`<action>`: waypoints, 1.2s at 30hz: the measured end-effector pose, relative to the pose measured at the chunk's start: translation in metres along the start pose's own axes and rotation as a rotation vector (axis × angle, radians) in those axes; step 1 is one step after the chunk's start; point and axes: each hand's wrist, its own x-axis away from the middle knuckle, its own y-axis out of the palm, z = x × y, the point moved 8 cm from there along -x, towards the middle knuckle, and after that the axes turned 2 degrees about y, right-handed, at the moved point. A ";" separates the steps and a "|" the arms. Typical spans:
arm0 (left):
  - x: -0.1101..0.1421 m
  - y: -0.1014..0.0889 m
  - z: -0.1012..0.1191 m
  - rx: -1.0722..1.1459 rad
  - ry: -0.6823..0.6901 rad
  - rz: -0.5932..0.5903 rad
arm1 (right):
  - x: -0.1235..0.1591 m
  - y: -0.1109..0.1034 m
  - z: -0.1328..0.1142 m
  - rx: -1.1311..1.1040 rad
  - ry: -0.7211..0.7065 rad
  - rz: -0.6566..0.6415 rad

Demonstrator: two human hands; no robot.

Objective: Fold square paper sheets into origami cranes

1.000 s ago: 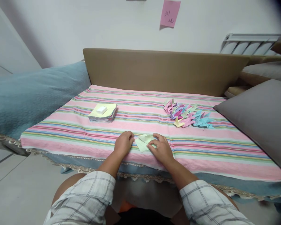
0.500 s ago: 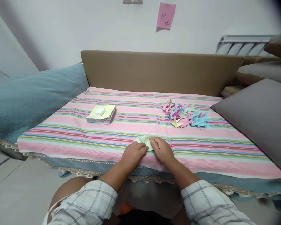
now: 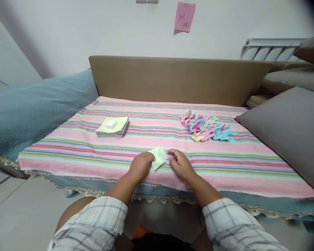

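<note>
A pale green sheet of folded paper (image 3: 159, 157) is pinched at its left corner by my left hand (image 3: 141, 165), just above the striped cloth. Creases run across its surface. My right hand (image 3: 181, 165) is just right of the paper, its thumb and fingers apart and holding nothing. Farther off to the right lies a cluster of folded paper cranes (image 3: 205, 128) in pink, purple, blue, green and yellow. On the left sits a stack of square paper (image 3: 112, 131), with a small white block (image 3: 111, 124) on its top yellow sheet.
A pink striped cloth (image 3: 157, 123) covers the seat of the sofa. Behind it stands a brown backrest (image 3: 178, 80). A blue-covered armrest (image 3: 47, 101) is on the left, and grey cushions (image 3: 290, 132) are on the right. A pink note (image 3: 184, 17) hangs on the wall.
My right hand has let go of the green paper and opened. My left hand has moved slightly left and turned the paper, which now shows more of its face.
</note>
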 end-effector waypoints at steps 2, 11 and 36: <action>0.000 -0.002 0.000 0.051 0.021 -0.020 | 0.002 0.004 -0.004 0.014 -0.036 -0.037; 0.005 -0.012 0.018 0.205 0.131 -0.144 | 0.002 0.006 -0.008 0.025 0.028 -0.056; -0.005 -0.018 0.007 0.145 0.039 -0.070 | -0.003 0.015 -0.010 0.132 -0.142 -0.191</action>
